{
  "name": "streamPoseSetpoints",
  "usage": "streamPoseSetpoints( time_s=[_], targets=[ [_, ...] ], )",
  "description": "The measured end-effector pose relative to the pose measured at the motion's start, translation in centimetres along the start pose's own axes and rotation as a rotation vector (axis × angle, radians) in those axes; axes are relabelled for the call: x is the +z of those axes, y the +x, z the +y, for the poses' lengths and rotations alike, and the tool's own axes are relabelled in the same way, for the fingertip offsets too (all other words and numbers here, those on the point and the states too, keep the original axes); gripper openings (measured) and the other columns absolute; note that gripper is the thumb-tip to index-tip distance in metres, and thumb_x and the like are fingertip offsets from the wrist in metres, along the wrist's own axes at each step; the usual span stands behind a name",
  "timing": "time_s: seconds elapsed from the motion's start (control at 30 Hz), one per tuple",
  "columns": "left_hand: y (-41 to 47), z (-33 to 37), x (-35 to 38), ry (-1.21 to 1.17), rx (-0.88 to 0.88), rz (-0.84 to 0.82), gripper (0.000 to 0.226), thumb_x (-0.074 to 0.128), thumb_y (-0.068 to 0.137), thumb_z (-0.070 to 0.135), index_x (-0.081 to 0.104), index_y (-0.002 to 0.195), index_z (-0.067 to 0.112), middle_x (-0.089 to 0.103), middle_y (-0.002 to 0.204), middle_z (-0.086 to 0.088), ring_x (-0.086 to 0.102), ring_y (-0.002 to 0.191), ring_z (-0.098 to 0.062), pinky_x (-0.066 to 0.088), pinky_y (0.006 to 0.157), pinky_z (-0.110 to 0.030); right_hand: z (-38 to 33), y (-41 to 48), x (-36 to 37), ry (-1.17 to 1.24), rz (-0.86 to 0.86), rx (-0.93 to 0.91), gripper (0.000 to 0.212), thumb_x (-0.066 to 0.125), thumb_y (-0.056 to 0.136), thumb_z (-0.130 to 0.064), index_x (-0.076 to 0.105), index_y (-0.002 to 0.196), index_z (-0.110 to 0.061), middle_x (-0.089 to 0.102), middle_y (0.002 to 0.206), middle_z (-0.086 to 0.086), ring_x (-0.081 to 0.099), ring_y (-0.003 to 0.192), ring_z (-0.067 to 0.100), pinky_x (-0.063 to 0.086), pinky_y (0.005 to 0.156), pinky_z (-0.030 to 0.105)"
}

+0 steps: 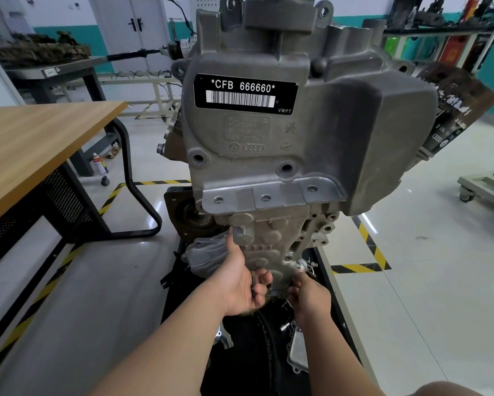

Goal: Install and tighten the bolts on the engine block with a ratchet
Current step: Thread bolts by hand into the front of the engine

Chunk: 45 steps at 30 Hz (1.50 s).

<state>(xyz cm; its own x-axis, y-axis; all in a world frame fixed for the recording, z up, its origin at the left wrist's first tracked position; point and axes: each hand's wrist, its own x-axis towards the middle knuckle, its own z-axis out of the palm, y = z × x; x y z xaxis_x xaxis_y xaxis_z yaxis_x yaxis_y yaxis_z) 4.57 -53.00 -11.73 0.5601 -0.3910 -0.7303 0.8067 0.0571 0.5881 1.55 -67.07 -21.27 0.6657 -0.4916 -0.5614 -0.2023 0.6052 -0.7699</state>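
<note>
Left hand [240, 287], near centre: cups loose dark bolts [253, 289]. Right hand [310, 297]: curled at engine block [268, 167] lower edge, contents hidden. Bolts small, rigid, likely oily; pinch by head.

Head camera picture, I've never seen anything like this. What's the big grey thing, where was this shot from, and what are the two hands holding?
There is only one picture. It comes from a camera worn on a person's head, looking down past their own arms. The big grey cast-metal engine block stands in a workshop, with a black barcode label near its top. The left hand cups small dark bolts in its curled fingers. The right hand reaches to the block's lower edge, and whether it pinches anything is hidden. A wooden-topped table stands at the left.
</note>
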Motion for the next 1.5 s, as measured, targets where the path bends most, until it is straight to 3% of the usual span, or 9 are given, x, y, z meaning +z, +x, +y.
streamPoseSetpoints(
  time_s=[0.2, 0.4, 0.67, 0.93, 1.1, 1.27, 1.37, 1.43, 1.5],
  targets=[
    [0.1, 0.0, -0.1, -0.001, 0.000, -0.001, 0.087, 0.014, 0.071, 0.093, 0.047, 0.085, 0.014, 0.051, 0.067, -0.003, 0.027, 0.050, -0.013, 0.024, 0.052, -0.025, 0.2, 0.3, 0.0, 0.074, 0.026, 0.111, 0.024, 0.056, 0.098, -0.023, 0.058, 0.077, -0.010, 0.053, 0.061, 0.002, 0.043, 0.049, 0.012, 0.040, 0.042, 0.020],
    [0.1, 0.0, -0.1, -0.003, -0.003, 0.002, 0.087, 0.014, 0.070, 0.093, 0.048, 0.084, 0.014, 0.050, 0.068, -0.003, 0.027, 0.051, -0.012, 0.025, 0.052, -0.025, 0.2, 0.6, 0.0, -0.020, 0.059, 0.047, 0.034, 0.060, 0.095, -0.029, 0.056, 0.068, -0.009, 0.050, 0.058, 0.004, 0.041, 0.047, 0.014, 0.039, 0.048, 0.027],
    [0.3, -0.1, -0.1, -0.019, 0.016, 0.001, 0.084, 0.012, 0.072, 0.092, 0.051, 0.082, 0.018, 0.051, 0.066, -0.003, 0.028, 0.049, -0.013, 0.025, 0.052, -0.025, 0.3, 0.2, 0.0, 0.006, -0.070, 0.045, 0.029, 0.060, 0.094, -0.030, 0.051, 0.072, -0.014, 0.044, 0.049, -0.005, 0.039, 0.040, 0.008, 0.034, 0.042, 0.022],
    [0.2, -0.1, -0.1, -0.020, 0.014, 0.004, 0.084, 0.012, 0.071, 0.092, 0.049, 0.085, 0.018, 0.051, 0.067, -0.003, 0.027, 0.049, -0.013, 0.025, 0.052, -0.025, 0.4, 0.5, 0.0, -0.161, 0.079, -0.024, 0.036, 0.061, 0.093, -0.029, 0.055, 0.064, -0.008, 0.049, 0.055, 0.005, 0.042, 0.048, 0.018, 0.037, 0.047, 0.027],
    [0.2, -0.1, -0.1, -0.012, 0.020, -0.005, 0.086, 0.012, 0.070, 0.093, 0.050, 0.087, 0.018, 0.051, 0.067, -0.003, 0.027, 0.050, -0.013, 0.025, 0.053, -0.025, 0.2, 0.6, 0.3, -0.037, 0.034, 0.092, 0.021, 0.065, 0.092, -0.027, 0.063, 0.083, -0.008, 0.054, 0.063, 0.003, 0.046, 0.052, 0.014, 0.042, 0.050, 0.026],
    [0.1, -0.1, -0.1, -0.006, 0.017, -0.013, 0.084, 0.012, 0.071, 0.092, 0.049, 0.087, 0.019, 0.050, 0.066, -0.002, 0.026, 0.051, -0.012, 0.025, 0.053, -0.025, 0.4, 1.3, 0.0, -0.051, 0.058, 0.088, 0.033, 0.058, 0.095, -0.033, 0.061, 0.071, -0.011, 0.049, 0.048, -0.001, 0.040, 0.042, 0.013, 0.037, 0.042, 0.024],
    [0.2, -0.1, -0.1, -0.004, 0.018, -0.009, 0.085, 0.012, 0.072, 0.092, 0.049, 0.090, 0.018, 0.050, 0.066, -0.002, 0.027, 0.052, -0.012, 0.025, 0.053, -0.025, 0.3, 1.6, 0.0, -0.239, 0.107, -0.030, 0.047, 0.054, 0.096, -0.036, 0.055, 0.058, -0.009, 0.051, 0.053, 0.008, 0.045, 0.049, 0.023, 0.038, 0.051, 0.033],
    [0.2, -0.1, -0.1, -0.005, 0.016, -0.006, 0.086, 0.011, 0.072, 0.092, 0.049, 0.092, 0.018, 0.050, 0.067, -0.002, 0.026, 0.052, -0.012, 0.025, 0.053, -0.025, 0.3, 1.3, -0.1, -0.302, 0.136, -0.067, 0.051, 0.051, 0.096, -0.041, 0.058, 0.059, -0.006, 0.056, 0.058, 0.012, 0.051, 0.056, 0.026, 0.042, 0.059, 0.038],
    [0.1, 0.0, 0.0, -0.008, 0.014, -0.006, 0.085, 0.012, 0.072, 0.092, 0.049, 0.091, 0.018, 0.049, 0.067, -0.002, 0.026, 0.052, -0.012, 0.024, 0.053, -0.025, 0.5, 1.0, -0.2, -0.246, 0.131, -0.049, 0.047, 0.053, 0.094, -0.041, 0.062, 0.066, -0.005, 0.059, 0.059, 0.009, 0.052, 0.055, 0.026, 0.044, 0.056, 0.033]
  ],
)
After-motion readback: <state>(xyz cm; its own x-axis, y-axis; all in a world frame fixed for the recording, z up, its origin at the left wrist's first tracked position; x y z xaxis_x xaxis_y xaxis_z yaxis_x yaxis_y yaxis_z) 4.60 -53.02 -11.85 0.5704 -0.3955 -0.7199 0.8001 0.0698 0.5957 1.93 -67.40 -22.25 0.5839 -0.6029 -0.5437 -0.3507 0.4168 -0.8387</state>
